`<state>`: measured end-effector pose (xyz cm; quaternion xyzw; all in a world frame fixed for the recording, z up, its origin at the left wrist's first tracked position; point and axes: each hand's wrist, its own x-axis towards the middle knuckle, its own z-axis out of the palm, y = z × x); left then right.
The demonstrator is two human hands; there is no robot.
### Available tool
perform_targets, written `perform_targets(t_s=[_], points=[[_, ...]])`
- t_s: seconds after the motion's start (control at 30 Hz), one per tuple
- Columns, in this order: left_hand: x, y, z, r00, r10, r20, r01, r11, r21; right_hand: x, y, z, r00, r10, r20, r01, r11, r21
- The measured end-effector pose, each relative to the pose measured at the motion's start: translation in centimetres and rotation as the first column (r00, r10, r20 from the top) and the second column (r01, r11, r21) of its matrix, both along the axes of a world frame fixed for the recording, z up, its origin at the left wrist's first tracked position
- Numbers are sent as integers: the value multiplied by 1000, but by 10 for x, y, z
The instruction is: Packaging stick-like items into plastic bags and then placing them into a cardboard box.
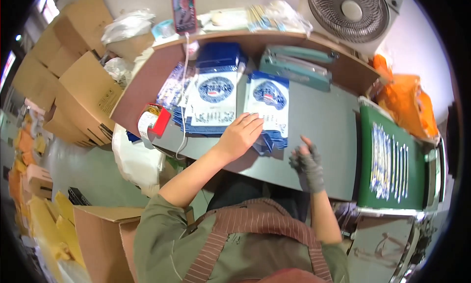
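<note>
My bare left hand lies with its fingers stretched over the lower left corner of a stack of blue-and-white printed plastic bags. Below its fingertips, a dark blue bag corner sticks out toward me. My right hand wears a grey fingerless glove and hovers just right of that stack, fingers loosely bent and apart with nothing seen in them. To the left is a taller pile of similar bags, with dark blue ones at its back.
A red tape dispenser and white cable are at left. A teal sealing machine stands behind the bags. At right, a green conveyor belt carries several flat packets. A phone and fan are at the back; cardboard boxes at left.
</note>
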<state>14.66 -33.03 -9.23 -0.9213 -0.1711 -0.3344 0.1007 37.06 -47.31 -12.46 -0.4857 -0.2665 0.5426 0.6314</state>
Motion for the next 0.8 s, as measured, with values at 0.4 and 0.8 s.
perform_targets(t_s=[0.4, 0.8], points=[[-7, -145, 136, 876, -214, -432, 205, 976, -69, -30, 8, 66, 699, 377, -608, -420, 904, 79], [-219, -277, 147, 59, 857, 511, 784, 277, -555, -292, 16, 141, 407, 912, -56, -907, 411, 93]])
